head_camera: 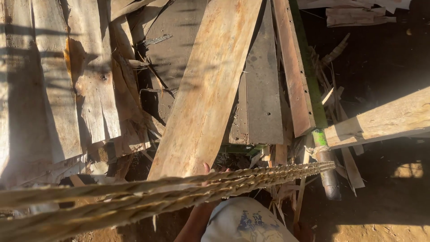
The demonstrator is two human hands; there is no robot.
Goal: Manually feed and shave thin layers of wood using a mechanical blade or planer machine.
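Observation:
A long pale wooden plank [210,89] slants from the top middle down toward me. My left hand [207,171] is at its near end, thumb and fingertips showing around the edge, so it appears to grip the plank. My forearm [193,224] rises from the bottom edge beside a white cloth with blue print [246,222]. A thick twisted straw rope [179,190] stretches across the lower frame and covers most of the hand. My right hand is out of view.
Weathered boards [45,89] are stacked at the left, and a grey board [264,89] lies to the right of the plank. A green-edged plank [309,80] runs down to a bamboo post [329,175]. A pale beam [385,118] juts in from the right above a dirt floor [394,197].

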